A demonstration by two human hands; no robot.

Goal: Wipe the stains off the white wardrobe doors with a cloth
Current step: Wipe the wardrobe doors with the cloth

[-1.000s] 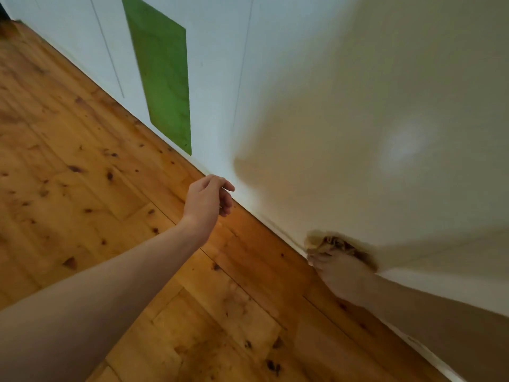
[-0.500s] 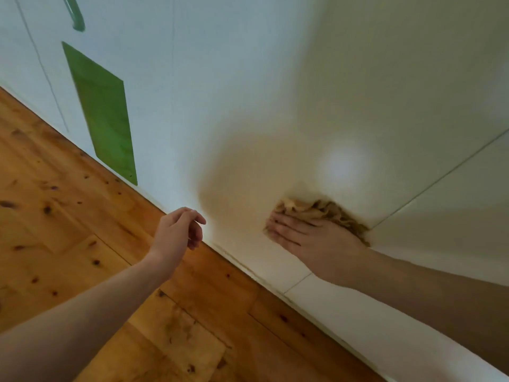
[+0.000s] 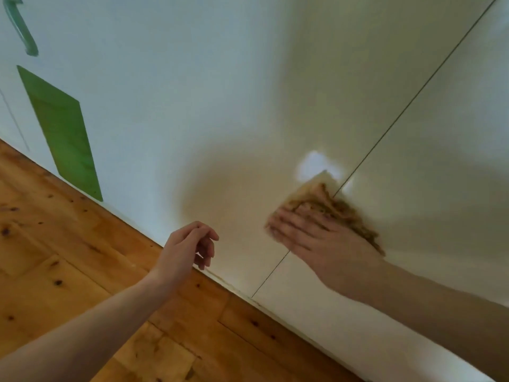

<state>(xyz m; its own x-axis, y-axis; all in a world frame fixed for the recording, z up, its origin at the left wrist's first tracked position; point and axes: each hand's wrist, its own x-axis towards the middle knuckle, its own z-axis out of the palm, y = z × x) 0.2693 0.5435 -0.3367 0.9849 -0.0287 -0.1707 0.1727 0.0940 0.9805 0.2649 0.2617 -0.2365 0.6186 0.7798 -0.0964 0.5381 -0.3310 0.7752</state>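
The white wardrobe door fills the upper part of the view. My right hand lies flat with straight fingers on a tan patterned cloth and presses it against the door, right over the thin seam between two door panels. Part of the cloth is hidden under the palm. My left hand hangs in the air near the foot of the door, fingers loosely curled, holding nothing. No stain is plainly visible on the white surface.
A green panel sits on the door at the left, with a green handle above it. Wooden floorboards run along the wardrobe's white base.
My right hand has slid the cloth up the door from near its bottom edge onto the panel seam. The view has tilted upward. My left hand keeps its loose pose.
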